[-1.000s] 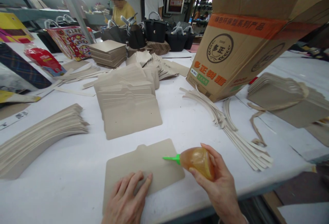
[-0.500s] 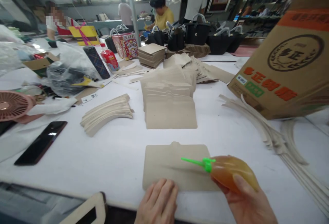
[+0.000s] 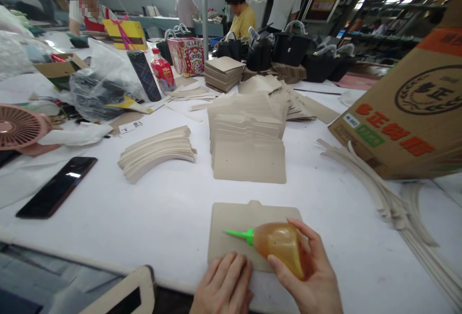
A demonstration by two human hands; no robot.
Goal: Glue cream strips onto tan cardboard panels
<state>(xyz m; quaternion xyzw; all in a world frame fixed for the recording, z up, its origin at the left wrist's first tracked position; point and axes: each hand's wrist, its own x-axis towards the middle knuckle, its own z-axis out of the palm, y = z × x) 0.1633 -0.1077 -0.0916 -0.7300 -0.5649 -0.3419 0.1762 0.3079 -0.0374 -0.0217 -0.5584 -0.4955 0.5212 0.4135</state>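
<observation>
A squeeze bottle of amber glue (image 3: 277, 246) with a thin green nozzle lies tilted sideways in my right hand (image 3: 314, 270), whose fingers and thumb wrap round it. Its nozzle points left, above a beige cardboard panel (image 3: 227, 225) that has rounded corners and a small tab on its far edge. My left hand (image 3: 225, 280) rests at the panel's near edge, fingers bent and pressed together on it; its thumb is mostly hidden. Beyond the panel stands a fanned row of similar cardboard panels (image 3: 249, 160).
Curved cardboard strips (image 3: 159, 153) lie at left, near a black phone (image 3: 57, 186) and a pink fan (image 3: 18, 126). On the right are more long strips (image 3: 375, 194) and a large carton (image 3: 404, 112). Black handbags (image 3: 292, 47) stand farther back, with several people behind.
My right hand has brought the bottle left and slightly inward, so its nozzle is now over the panel's left half. My left hand stays on the near edge. The view has shifted slightly.
</observation>
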